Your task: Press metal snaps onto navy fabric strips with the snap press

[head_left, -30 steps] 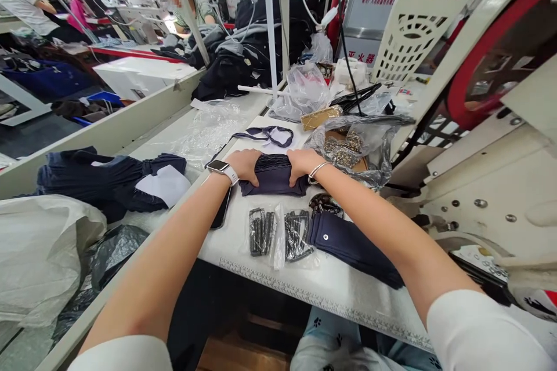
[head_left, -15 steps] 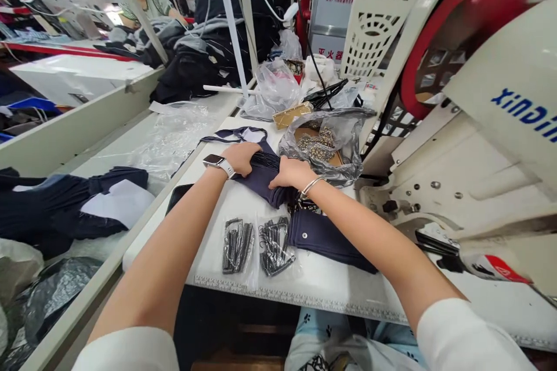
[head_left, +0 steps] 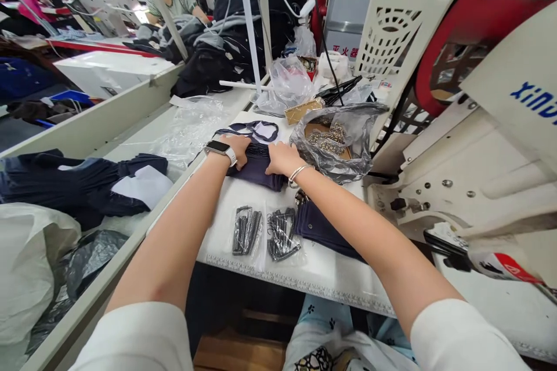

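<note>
1. The left hand [head_left: 235,151], with a smartwatch [head_left: 220,149] on its wrist, and the right hand [head_left: 282,159], with a metal bangle [head_left: 299,174], both rest on a gathered piece of navy fabric [head_left: 257,171].
2. Fingers [head_left: 240,144] of both hands lie close together on top of the cloth, pressing it down. Cannot tell whether they clamp it.
3. The navy fabric lies on a white worktop [head_left: 322,272] with a printed ruler scale [head_left: 296,285] along its near edge, between the hands and just below a navy strap loop [head_left: 261,130].
4. Nearer the body, two clear packets of black coiled springs [head_left: 247,231] [head_left: 282,235] lie side by side, left of a second navy fabric piece with a snap stud [head_left: 319,229].
5. Beyond the right hand, a crumpled grey plastic bag [head_left: 335,145] holds small metal fittings [head_left: 326,138] in a cardboard tray.
6. Left of the worktop, a folded navy garment [head_left: 73,188] with a white paper sheet [head_left: 143,185] lies on a neighbouring surface, and loose clear plastic film [head_left: 191,130] lies beyond it.
7. Cream machine casing [head_left: 456,185] stands to the right. A co-worker in a green top [head_left: 172,3] sits in the distance, beside dark stacked garments [head_left: 226,52].
</note>
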Tool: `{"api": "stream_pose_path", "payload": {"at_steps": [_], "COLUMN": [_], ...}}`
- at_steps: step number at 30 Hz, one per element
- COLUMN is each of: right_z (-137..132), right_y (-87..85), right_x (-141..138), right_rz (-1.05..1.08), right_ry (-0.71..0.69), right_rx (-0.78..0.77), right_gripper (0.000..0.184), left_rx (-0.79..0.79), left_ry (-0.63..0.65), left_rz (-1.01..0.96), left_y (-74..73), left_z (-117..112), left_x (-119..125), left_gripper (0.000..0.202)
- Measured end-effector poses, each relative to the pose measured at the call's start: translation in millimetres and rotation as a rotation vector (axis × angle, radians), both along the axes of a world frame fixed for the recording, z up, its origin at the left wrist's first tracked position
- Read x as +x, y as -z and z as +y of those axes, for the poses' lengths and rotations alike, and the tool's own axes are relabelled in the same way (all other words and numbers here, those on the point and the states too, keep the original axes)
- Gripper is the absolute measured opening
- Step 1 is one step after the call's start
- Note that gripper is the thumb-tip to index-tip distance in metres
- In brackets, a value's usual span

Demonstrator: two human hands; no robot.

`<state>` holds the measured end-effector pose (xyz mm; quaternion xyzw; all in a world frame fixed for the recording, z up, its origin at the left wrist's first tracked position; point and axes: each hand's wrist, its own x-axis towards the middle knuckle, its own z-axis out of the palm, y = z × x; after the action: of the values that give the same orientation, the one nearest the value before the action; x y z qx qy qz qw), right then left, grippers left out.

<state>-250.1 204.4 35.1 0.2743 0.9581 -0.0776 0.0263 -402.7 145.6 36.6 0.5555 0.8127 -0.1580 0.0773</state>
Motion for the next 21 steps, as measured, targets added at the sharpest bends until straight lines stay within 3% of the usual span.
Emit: {"api": "stream_pose_path", "payload": {"at_steps": [4, 7, 14, 21], "right_z": [26.2, 37.1, 27.4, 24.4], "right_y": [-0.3, -2.1, -9.4, -12.4], "right_x": [-15.9, -20.8, -15.5, -17.4], "right_rz": [-0.007, -0.053, -0.168, -0.223], "right_ry": [-0.222, -0.304, -0.335, -0.297], "right_rx": [-0.007, 0.003, 0.023, -0.001], "right_gripper": [0.069, 0.081, 0.114, 0.125], "left_rx": [-0.086, -0.055, -0.015, 0.056], "left_ry": [-0.169, -0.185, -0.110, -0.058], "left_rz": [-0.090, -0.212, -0.191, -0.140], "left_y": [-0.2, -2.4, -10.0, -6.9], "left_z": [-12.7, -24.7, -39.4, -40.8], "left_x": [-18.1, -21.1, -5.5, 0.7], "left_gripper": [0.101, 0.115, 0.128, 0.124]}}
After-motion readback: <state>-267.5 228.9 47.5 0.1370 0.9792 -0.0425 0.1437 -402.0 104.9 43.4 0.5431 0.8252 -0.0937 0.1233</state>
